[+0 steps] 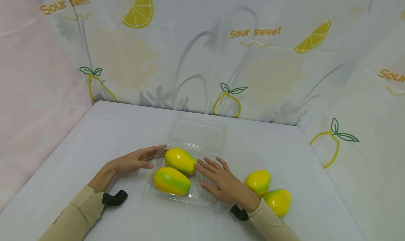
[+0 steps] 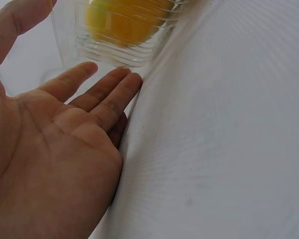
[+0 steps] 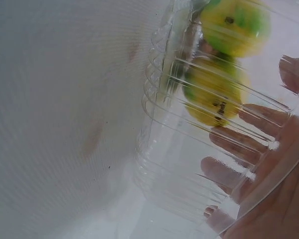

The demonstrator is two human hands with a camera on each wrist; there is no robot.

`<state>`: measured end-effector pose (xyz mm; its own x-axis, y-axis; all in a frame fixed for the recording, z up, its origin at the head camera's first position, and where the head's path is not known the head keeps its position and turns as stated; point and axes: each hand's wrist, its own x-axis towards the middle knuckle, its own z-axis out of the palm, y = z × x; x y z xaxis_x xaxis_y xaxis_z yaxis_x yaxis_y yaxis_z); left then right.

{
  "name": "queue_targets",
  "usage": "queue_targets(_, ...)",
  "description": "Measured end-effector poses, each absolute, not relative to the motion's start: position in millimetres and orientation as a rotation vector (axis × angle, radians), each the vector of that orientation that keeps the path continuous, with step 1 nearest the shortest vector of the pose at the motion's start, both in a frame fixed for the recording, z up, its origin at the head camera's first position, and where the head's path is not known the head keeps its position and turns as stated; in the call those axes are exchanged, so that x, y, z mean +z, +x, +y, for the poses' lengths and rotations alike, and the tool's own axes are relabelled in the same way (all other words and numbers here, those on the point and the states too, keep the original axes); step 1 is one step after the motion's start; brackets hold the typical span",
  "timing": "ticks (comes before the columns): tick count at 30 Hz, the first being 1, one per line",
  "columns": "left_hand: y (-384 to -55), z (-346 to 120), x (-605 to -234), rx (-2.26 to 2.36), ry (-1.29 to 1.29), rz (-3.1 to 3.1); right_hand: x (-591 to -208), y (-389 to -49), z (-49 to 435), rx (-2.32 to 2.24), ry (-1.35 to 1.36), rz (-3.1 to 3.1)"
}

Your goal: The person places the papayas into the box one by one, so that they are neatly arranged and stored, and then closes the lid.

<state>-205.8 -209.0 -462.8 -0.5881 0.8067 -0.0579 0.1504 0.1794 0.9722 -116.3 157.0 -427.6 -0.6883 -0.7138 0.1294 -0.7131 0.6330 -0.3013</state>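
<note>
A clear plastic clamshell box (image 1: pixel 202 195) lies on the table with its lid (image 1: pixel 196 133) folded back. Two yellow-green mangoes are in its left part, an upper mango (image 1: pixel 180 160) and a lower mango (image 1: pixel 172 182). My left hand (image 1: pixel 133 162) is beside the box's left wall, fingers extended; in the left wrist view its fingertips (image 2: pixel 132 82) are right at the ribbed wall. Over the box's right part, my right hand (image 1: pixel 221 179) has its fingers spread, with fingertips at the upper mango. The right wrist view shows those fingers through the clear wall.
Two more mangoes, a rear mango (image 1: pixel 258 182) and a front mango (image 1: pixel 278 201), lie on the white tabletop (image 1: pixel 126 128) right of the box, next to the right forearm. Behind the table hangs a lemon-print cloth (image 1: pixel 190 51).
</note>
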Motion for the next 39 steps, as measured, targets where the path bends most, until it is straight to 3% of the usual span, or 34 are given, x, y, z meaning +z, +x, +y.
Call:
queue_targets(14, -204.9, -209.2, -461.4, 1.433, 0.911, 1.894, -423.0, -120.9, 167.9, -0.539, -1.244, 2.88)
queue_targets(39, -204.1, -208.4, -460.6, 1.438, 0.908, 1.877, -374.8, -135.1, 241.3, -0.708, -1.104, 3.073)
